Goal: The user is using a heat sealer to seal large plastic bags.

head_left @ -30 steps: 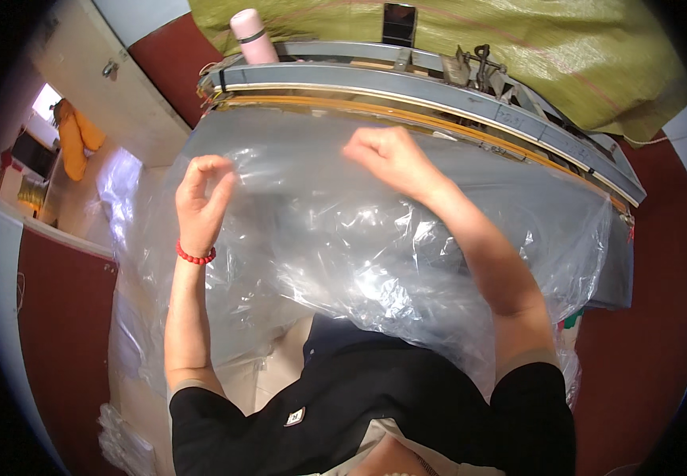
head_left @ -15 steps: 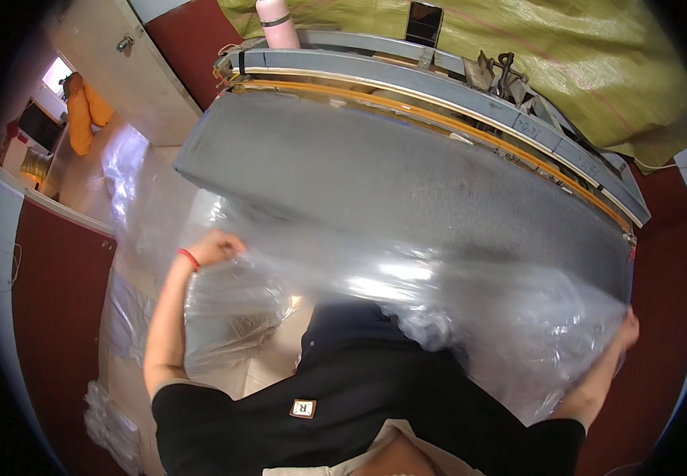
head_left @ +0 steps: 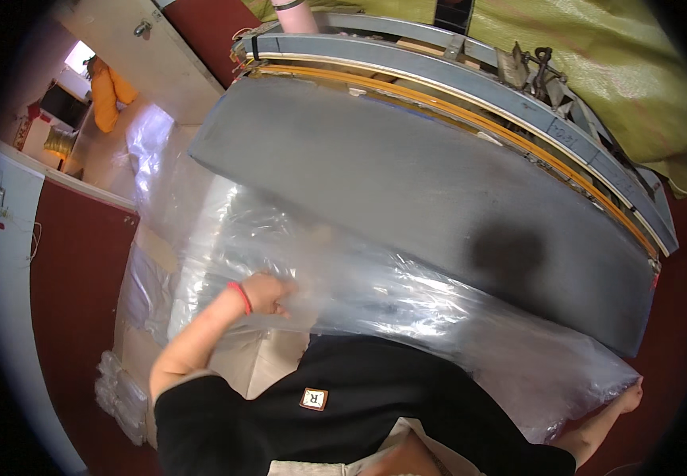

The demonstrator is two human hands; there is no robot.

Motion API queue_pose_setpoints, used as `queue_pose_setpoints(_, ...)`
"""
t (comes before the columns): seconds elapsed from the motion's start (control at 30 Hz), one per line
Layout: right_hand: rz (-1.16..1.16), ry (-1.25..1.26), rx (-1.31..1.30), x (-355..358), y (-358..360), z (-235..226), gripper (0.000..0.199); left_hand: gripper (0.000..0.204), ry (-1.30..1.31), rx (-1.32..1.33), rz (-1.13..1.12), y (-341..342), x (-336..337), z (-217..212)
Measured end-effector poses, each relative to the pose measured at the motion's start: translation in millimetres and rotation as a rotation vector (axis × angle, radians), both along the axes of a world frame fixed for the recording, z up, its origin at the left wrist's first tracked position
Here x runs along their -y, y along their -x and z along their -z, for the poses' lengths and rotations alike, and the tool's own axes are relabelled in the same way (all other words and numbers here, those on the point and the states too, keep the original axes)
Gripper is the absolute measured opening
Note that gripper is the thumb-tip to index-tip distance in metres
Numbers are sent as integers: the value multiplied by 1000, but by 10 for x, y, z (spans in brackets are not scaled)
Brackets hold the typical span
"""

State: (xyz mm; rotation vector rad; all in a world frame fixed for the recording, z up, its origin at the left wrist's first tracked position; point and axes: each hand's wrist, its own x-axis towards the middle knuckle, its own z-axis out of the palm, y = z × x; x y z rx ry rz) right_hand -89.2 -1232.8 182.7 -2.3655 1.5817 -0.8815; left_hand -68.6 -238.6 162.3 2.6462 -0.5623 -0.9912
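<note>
A wide sheet of clear plastic film (head_left: 375,301) stretches between my hands. It covers the near part of a long dark grey padded board (head_left: 359,170), and its shiny folds hang over the front edge. On the left side my left hand (head_left: 266,293), with a red band at the wrist, is curled on the film, its fingertips bunched against it. Far to the right my right hand (head_left: 633,394) is closed around the film's corner, just past the board's near right corner.
Behind the board runs a grey metal frame (head_left: 438,75) with an orange strip (head_left: 454,111) and a clamp (head_left: 542,67). A pink bottle (head_left: 294,16) and green woven sheeting (head_left: 581,47) are at the back. More film (head_left: 149,147) trails left toward a door (head_left: 133,59).
Both hands have come nearer to my body, drawing the film back and baring more of the grey board. My left hand has also shifted right.
</note>
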Motion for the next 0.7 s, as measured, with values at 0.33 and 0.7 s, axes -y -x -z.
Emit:
queue_pose_setpoints(0.33,-96,16,47,-195,-872,-29,58,15,-254,650,-705,-327,-1675,-936)
queue_pose_setpoints(0.7,1,81,-138,138,-617,-24,60,20,-554,128,-333,976,-1052,1031)
